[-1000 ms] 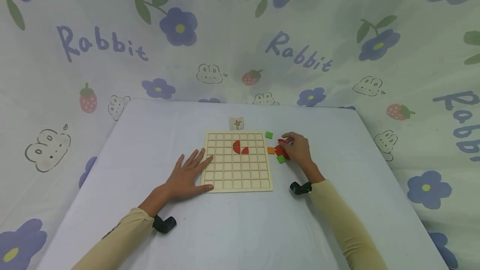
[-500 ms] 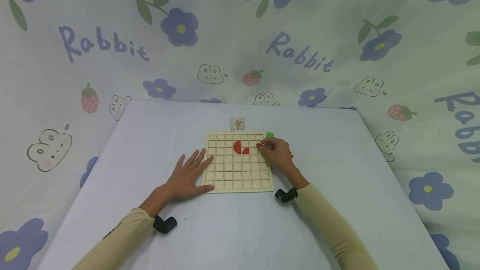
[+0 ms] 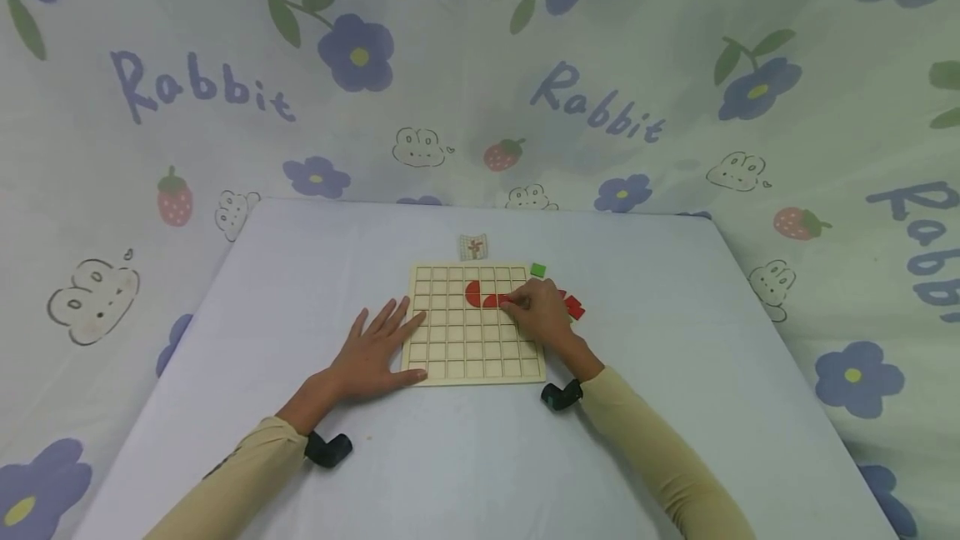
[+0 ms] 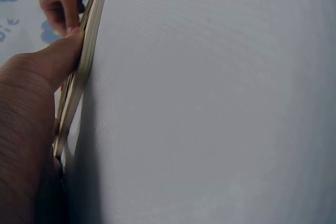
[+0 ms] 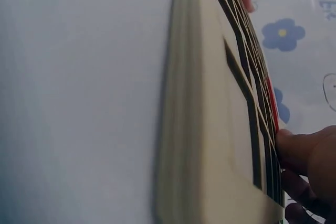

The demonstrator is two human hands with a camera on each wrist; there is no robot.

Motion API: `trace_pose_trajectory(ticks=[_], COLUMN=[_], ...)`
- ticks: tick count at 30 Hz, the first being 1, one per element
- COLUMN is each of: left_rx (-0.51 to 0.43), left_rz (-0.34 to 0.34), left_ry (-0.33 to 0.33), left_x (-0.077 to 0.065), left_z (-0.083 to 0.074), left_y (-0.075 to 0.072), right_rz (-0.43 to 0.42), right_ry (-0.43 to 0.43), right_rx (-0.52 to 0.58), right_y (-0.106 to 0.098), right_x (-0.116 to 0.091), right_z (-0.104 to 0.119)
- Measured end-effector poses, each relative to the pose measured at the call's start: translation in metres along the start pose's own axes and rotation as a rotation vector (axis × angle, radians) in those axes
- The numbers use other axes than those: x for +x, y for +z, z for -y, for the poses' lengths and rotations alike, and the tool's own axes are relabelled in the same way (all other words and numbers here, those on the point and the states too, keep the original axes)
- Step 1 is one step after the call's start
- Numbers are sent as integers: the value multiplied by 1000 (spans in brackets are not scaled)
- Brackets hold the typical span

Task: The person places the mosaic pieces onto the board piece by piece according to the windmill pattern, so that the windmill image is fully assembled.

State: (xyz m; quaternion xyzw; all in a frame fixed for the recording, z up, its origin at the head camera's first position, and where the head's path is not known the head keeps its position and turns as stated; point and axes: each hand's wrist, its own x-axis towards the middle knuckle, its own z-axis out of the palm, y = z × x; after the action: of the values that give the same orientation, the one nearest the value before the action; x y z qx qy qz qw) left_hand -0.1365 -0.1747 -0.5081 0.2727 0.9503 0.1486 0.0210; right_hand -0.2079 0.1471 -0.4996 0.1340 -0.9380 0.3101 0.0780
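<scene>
A pale wooden grid board (image 3: 457,350) lies on the table. My left hand (image 3: 372,357) rests on its left edge, fingers spread and straight; in the left wrist view its thumb (image 4: 65,56) lies against the board's edge. Over the upper right part of the grid, my right hand (image 3: 542,317) pinches a small red tile (image 3: 504,299) at a cell. Just left of that tile sits a red quarter-circle tile (image 3: 490,302), beside a red half-circle shape (image 3: 472,294). The fingers cover part of the held tile, so its full outline cannot be seen.
Behind the board lies a small picture card (image 3: 473,247) with a gridded pattern. A green tile (image 3: 537,270) lies off the board's upper right corner. Several red tiles (image 3: 573,307) lie right of the board, partly hidden by the right hand.
My right hand has picked up a red tile from the pile at the right and carried it left onto the grid, next to the red quarter-circle. My left hand has stayed put.
</scene>
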Motion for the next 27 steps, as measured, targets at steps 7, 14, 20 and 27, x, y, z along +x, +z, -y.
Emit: trace_pose_trajectory(ticks=[7, 14, 20, 27], left_rx=[-10, 4, 8, 9], left_rz=[-9, -4, -20, -11], left_ry=[3, -3, 5, 6], left_x=[-1, -1, -1, 0], left_z=[-1, 1, 2, 1], left_y=[-3, 2, 3, 1], right_rz=[55, 42, -16, -29], right_ry=[-40, -74, -80, -1], right_rx=[20, 111, 72, -26], right_y=[-3, -11, -24, -40], right_x=[1, 0, -4, -16], right_z=[-4, -14, -29, -50])
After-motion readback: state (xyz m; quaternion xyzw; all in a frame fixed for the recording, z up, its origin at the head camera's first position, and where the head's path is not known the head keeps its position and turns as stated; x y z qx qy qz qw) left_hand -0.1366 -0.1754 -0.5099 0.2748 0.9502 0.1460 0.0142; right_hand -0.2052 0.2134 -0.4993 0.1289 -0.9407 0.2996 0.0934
